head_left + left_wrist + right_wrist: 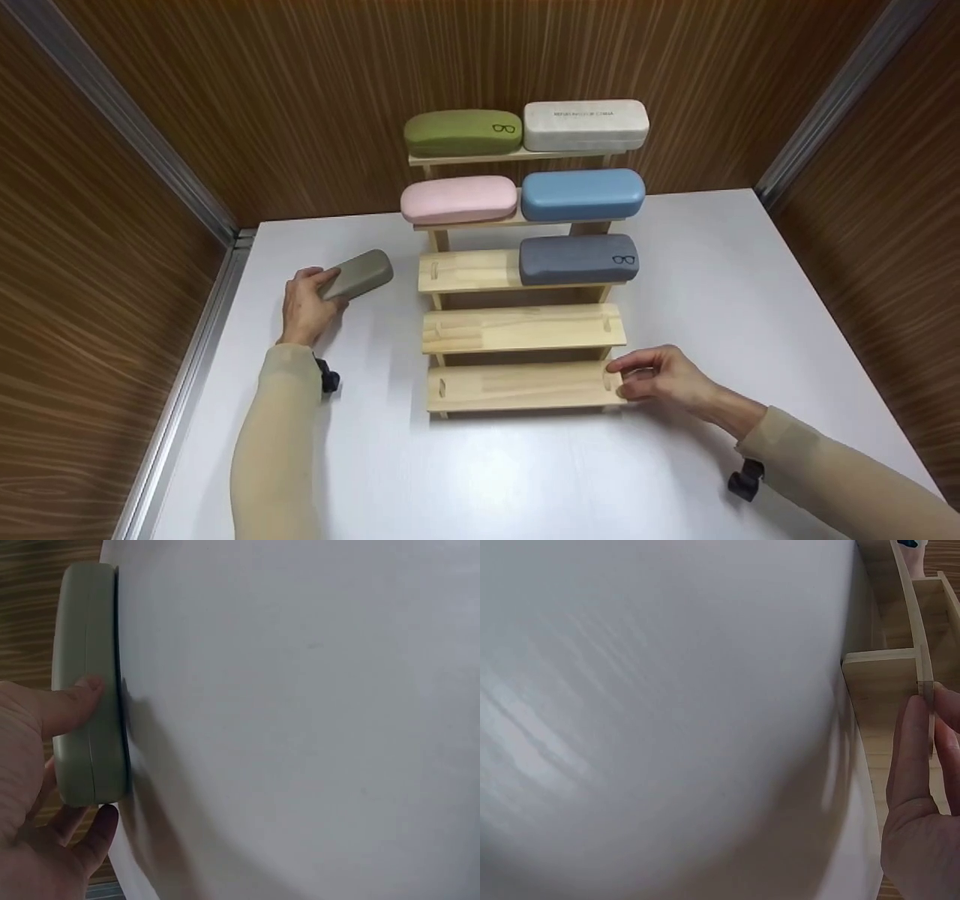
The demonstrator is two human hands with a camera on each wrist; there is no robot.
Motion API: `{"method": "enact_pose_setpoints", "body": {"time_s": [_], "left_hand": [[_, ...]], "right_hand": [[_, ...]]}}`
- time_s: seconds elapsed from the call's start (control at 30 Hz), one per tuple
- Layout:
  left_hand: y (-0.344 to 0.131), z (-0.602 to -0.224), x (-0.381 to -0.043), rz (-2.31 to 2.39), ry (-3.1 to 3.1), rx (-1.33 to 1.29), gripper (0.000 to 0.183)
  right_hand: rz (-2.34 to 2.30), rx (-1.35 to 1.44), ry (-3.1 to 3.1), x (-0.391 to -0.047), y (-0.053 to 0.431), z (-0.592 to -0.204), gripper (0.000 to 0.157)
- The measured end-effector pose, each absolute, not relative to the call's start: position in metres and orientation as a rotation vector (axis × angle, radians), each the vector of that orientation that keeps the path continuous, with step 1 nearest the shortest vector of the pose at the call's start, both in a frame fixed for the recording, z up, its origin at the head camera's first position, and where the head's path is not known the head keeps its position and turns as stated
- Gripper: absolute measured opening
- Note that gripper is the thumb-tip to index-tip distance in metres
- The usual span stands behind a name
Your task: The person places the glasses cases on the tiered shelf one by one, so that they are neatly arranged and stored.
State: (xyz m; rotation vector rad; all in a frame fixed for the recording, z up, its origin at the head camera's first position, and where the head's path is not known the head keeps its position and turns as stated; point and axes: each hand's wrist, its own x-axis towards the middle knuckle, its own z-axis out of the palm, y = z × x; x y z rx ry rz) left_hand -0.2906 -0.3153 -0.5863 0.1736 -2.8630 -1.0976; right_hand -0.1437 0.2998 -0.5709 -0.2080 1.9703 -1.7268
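Note:
At the left of the tabletop, my left hand (306, 306) grips a grey-green glasses case (358, 274) by its near end. The left wrist view shows the thumb across the side of this case (88, 742) and fingers around its end, with the case right at the white surface. My right hand (671, 381) pinches the right end of the lowest board of a stepped wooden display rack (525, 386). Thumb and fingers lie on opposite faces of that board (924, 667) in the right wrist view.
Green (461, 133) and white (585, 126) cases occupy the top tier. Pink (459, 199) and blue (583, 195) cases stand below them. A slate-grey case (577, 259) sits at the right of the middle tier. Wood-grain walls (360, 60) enclose the white table (720, 300).

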Motion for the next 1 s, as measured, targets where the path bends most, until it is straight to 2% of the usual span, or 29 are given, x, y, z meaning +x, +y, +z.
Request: {"method": "enact_pose_setpoints", "body": {"time_s": [0.37, 0.53, 1.0], "left_hand": [[-0.316, -0.586, -0.289, -1.136, -2.867, 0.174, 0.066], [-0.317, -0.584, -0.287, -1.125, -2.884, 0.158, 0.065], [-0.327, -0.558, -0.272, -1.174, -2.962, 0.118, 0.061]], "right_hand": [[-1.722, -0.198, 1.984, -0.143, 0.3, -0.571, 0.045], [-1.736, -0.194, 1.974, -0.144, 0.298, -0.571, 0.041], [-1.731, -0.187, 1.98, -0.144, 0.299, -0.572, 0.044]]}}
